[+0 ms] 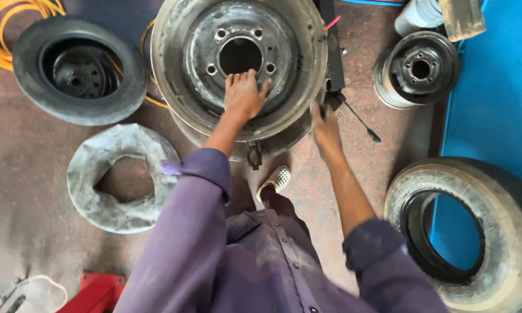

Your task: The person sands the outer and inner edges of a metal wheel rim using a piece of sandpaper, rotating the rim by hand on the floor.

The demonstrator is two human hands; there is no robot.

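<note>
Large bare steel wheel rim [240,64] is lying flat on the tyre-changer turntable at top centre, hub hole and stud holes facing up. Left hand [245,94] is resting on the rim's dish just below the hub hole, fingers [242,78] spread open and flat, gripping nothing. Right hand [325,124] is sitting at the rim's right edge, fingers curled closed around the dark handle of a lever [359,120] by the black machine arm [330,52]; exact grip is blurred. One foot in a pale perforated shoe [275,181] is standing on the floor just below the rim. Deflated grey inner tube [122,177] is lying to the left on the floor; above it, a black tyre with wheel inside [78,69], yellow hose [11,23] coiling behind. Small bare rim [417,69] is sitting to the right, near the blue panel [499,93]. Worn tyre [475,232] is lying at bottom right. Red jack part [95,290] is showing at bottom left.
</note>
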